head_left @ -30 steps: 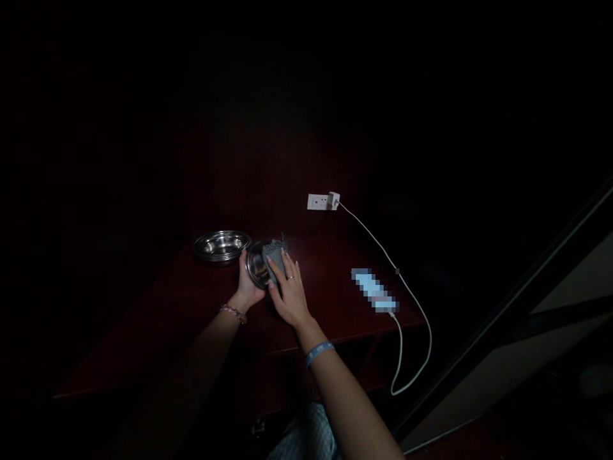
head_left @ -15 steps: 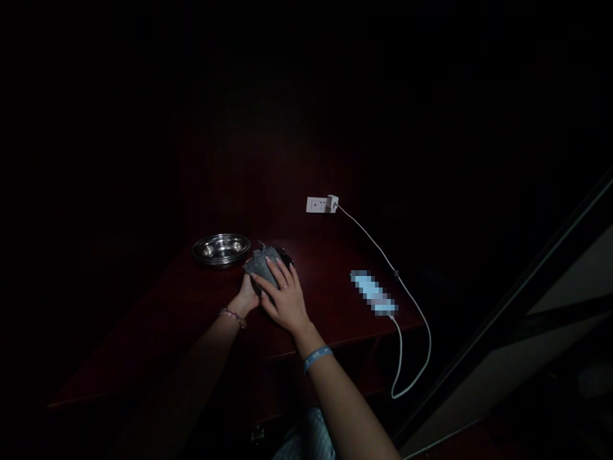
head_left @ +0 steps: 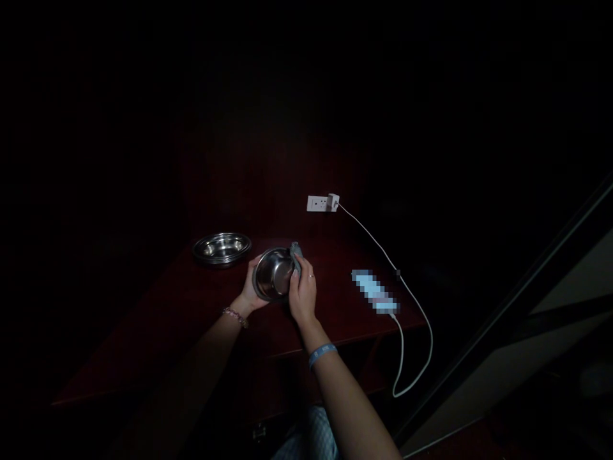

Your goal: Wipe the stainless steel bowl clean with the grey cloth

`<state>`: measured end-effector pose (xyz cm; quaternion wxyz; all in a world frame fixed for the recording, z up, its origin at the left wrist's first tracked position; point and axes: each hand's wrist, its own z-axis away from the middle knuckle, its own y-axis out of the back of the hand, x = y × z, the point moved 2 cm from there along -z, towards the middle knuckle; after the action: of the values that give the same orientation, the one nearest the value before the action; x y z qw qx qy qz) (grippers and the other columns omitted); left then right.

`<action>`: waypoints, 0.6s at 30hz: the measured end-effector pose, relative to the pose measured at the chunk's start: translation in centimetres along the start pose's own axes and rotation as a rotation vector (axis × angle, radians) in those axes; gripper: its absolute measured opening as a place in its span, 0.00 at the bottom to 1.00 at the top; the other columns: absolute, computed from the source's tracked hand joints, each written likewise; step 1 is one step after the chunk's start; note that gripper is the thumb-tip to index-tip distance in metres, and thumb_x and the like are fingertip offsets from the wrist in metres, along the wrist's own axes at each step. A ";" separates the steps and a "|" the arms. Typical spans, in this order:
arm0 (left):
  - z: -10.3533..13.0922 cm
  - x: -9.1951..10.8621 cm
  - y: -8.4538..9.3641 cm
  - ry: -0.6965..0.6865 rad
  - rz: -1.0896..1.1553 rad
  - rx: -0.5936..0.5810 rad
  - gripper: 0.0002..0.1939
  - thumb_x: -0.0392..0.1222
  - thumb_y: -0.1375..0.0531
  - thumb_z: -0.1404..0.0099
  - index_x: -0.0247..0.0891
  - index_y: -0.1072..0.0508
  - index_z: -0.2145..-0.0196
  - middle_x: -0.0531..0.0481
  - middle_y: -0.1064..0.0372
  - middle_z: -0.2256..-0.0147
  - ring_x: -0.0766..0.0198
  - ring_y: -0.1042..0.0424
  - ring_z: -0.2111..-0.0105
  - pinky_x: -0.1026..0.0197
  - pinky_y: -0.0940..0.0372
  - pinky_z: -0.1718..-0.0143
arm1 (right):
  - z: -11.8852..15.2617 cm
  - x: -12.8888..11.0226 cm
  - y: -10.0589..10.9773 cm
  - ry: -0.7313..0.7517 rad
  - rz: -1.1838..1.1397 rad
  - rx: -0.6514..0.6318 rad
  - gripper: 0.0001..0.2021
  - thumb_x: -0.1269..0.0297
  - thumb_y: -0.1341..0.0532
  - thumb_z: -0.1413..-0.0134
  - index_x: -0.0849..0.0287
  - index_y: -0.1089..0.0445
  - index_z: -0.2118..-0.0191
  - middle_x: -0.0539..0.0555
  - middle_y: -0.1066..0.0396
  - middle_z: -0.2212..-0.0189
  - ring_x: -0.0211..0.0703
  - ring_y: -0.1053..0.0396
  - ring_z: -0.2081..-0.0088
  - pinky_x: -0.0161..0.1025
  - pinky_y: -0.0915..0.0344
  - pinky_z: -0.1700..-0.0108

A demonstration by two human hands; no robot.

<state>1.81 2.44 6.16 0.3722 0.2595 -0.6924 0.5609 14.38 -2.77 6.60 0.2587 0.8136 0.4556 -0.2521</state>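
Observation:
A shiny metal bowl (head_left: 274,275) is held tilted above the dark red table, its rounded side facing me. My left hand (head_left: 251,286) grips the bowl's left edge, with a beaded bracelet on that wrist. At the opposite side, my right hand (head_left: 303,289) is closed on a grey cloth (head_left: 295,250) pressed against the bowl's right rim. That hand wears a ring, and a blue wristband circles the wrist.
Stacked metal dishes (head_left: 221,248) sit at the table's (head_left: 325,326) back left. A lit, blurred phone (head_left: 374,292) lies to the right. Its white cable (head_left: 366,231) runs to a charger (head_left: 332,202) in the wall socket (head_left: 316,204) and hangs over the front edge.
My right hand has moved right with the cloth, from across the bowl to its right rim. The bowl's metal surface, covered before, now shows. My left hand keeps its hold.

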 end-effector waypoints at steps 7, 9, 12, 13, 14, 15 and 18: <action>0.4 0.7 -0.5 0.035 0.371 0.008 0.29 0.62 0.42 0.43 0.36 0.26 0.53 0.43 0.23 0.57 0.46 0.28 0.50 0.49 0.33 0.49 | 0.3 0.9 -0.8 0.011 0.003 -0.095 0.24 0.57 0.57 0.31 0.56 0.46 0.34 0.56 0.43 0.36 0.45 0.46 0.35 0.50 0.48 0.33; 0.4 0.9 -0.5 0.051 0.455 0.004 0.31 0.62 0.42 0.43 0.35 0.27 0.51 0.42 0.23 0.57 0.46 0.29 0.49 0.49 0.34 0.48 | 0.4 1.0 -1.0 0.026 0.031 -0.149 0.25 0.57 0.58 0.31 0.55 0.49 0.32 0.55 0.45 0.34 0.45 0.49 0.33 0.51 0.50 0.32; 0.4 1.1 -0.3 0.054 0.512 0.006 0.32 0.63 0.43 0.41 0.35 0.28 0.50 0.41 0.24 0.55 0.46 0.29 0.48 0.48 0.35 0.47 | 0.4 1.1 -1.3 0.068 0.076 -0.225 0.26 0.58 0.60 0.30 0.53 0.54 0.30 0.53 0.49 0.32 0.44 0.53 0.31 0.53 0.53 0.31; 0.4 1.2 -0.2 0.053 0.516 0.010 0.32 0.63 0.44 0.41 0.36 0.28 0.50 0.42 0.24 0.55 0.46 0.29 0.48 0.48 0.35 0.47 | 0.4 1.1 -1.3 0.080 0.095 -0.246 0.26 0.58 0.60 0.30 0.52 0.56 0.30 0.52 0.51 0.32 0.44 0.55 0.31 0.54 0.54 0.31; 0.4 1.2 -0.1 0.048 0.518 0.020 0.32 0.64 0.44 0.40 0.36 0.28 0.50 0.42 0.25 0.54 0.46 0.29 0.48 0.48 0.35 0.47 | 0.5 1.1 -1.4 0.089 0.115 -0.268 0.26 0.58 0.60 0.30 0.51 0.57 0.30 0.52 0.53 0.31 0.44 0.56 0.30 0.54 0.55 0.31; 0.4 1.3 0.0 0.043 0.516 0.033 0.32 0.64 0.45 0.40 0.36 0.29 0.50 0.42 0.25 0.54 0.47 0.30 0.48 0.48 0.35 0.47 | 0.5 1.1 -1.5 0.096 0.136 -0.292 0.26 0.58 0.60 0.30 0.51 0.58 0.29 0.52 0.54 0.31 0.44 0.58 0.30 0.55 0.55 0.31; 0.3 1.3 0.5 0.038 0.506 0.036 0.33 0.67 0.47 0.40 0.36 0.29 0.50 0.42 0.26 0.53 0.48 0.31 0.47 0.48 0.35 0.46 | 0.6 0.9 -1.6 0.117 0.202 -0.356 0.26 0.59 0.60 0.29 0.51 0.58 0.29 0.52 0.61 0.29 0.45 0.61 0.29 0.54 0.55 0.31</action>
<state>0.62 2.39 6.89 0.2280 0.0739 -0.7181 0.6534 13.25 -1.86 5.29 0.3953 0.8099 0.4234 -0.0929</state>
